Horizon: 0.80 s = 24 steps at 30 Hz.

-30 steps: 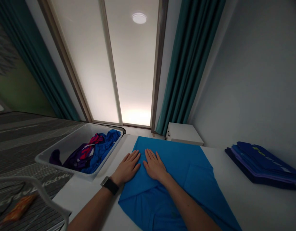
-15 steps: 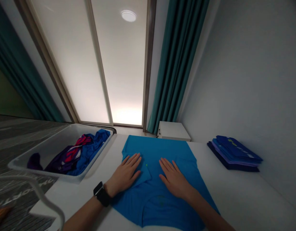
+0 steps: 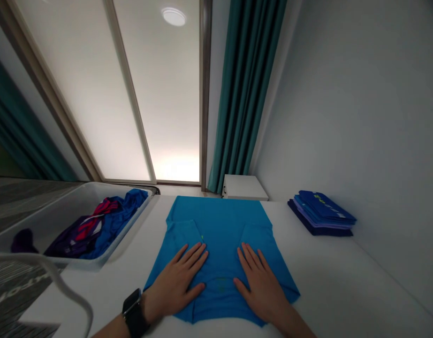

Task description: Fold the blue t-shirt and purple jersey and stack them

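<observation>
A blue T-shirt (image 3: 223, 220) lies spread on the white table, its neck edge nearest me and both sleeves folded inward over the body. My left hand (image 3: 179, 279), with a dark watch (image 3: 134, 310) on the wrist, rests flat on the shirt's left half, just below the folded sleeve. On the right half, my right hand (image 3: 256, 279) lies palm down with fingers stretched out. Neither hand grips the cloth. Some shallow wrinkles run between the hands near the collar.
To the left, a translucent plastic bin (image 3: 107, 258) holds crumpled blue, purple and red clothes (image 3: 93, 225). A stack of folded garments (image 3: 322, 213) sits at the table's right by the wall. A pale curved tube (image 3: 61, 281) crosses the lower left. Beyond the table stands a white cabinet (image 3: 244, 187).
Both hands have slid toward me over the shirt, and its near part looks flatter and drawn in. The view has shifted slightly to the right.
</observation>
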### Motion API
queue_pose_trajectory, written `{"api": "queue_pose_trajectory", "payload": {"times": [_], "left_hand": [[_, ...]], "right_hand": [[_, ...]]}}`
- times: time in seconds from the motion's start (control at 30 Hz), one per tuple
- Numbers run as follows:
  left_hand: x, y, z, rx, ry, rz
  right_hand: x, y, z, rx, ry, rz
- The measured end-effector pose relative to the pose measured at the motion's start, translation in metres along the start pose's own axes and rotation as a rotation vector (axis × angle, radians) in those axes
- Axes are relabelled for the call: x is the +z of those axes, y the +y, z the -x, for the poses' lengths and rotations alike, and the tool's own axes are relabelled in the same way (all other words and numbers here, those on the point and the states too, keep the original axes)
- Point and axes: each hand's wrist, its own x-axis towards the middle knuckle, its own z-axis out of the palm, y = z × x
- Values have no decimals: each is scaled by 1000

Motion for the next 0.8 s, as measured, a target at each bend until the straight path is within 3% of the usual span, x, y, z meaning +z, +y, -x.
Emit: {"api": "queue_pose_trajectory", "payload": {"times": [0.17,0.4,0.6,0.8], "left_hand": [[-7,3,-2,1,-19,5],[-29,24,6,109,-55,157],[-35,24,24,92,-104,188],[-33,26,27,181,-66,96]], "right_hand": [[-5,-2,2,-18,45,-44],[-20,-10,24,-221,169,-112],[-21,-5,48,-231,59,-120],[-26,-6,51,-202,-43,-161]]}}
